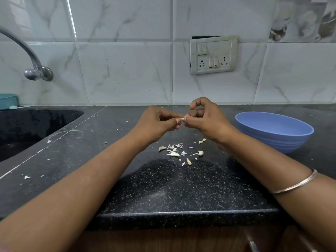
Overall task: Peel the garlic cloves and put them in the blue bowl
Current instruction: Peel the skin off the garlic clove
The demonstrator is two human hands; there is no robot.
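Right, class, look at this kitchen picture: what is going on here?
A person is peeling garlic at a dark counter. Both hands, the left hand and the right hand, pinch one small garlic clove between their fingertips, held above the counter. Below them lie bits of skin and a few loose cloves. The blue bowl stands to the right; its inside cannot be seen.

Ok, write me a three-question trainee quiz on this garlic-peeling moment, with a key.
1. True or false: both hands pinch one garlic clove above the counter.
2. The blue bowl stands nearest which hand? A. left hand B. right hand
3. Fill in: loose peels lie on the counter ___ the hands.

Key: 1 true; 2 B; 3 below, nearer the person.
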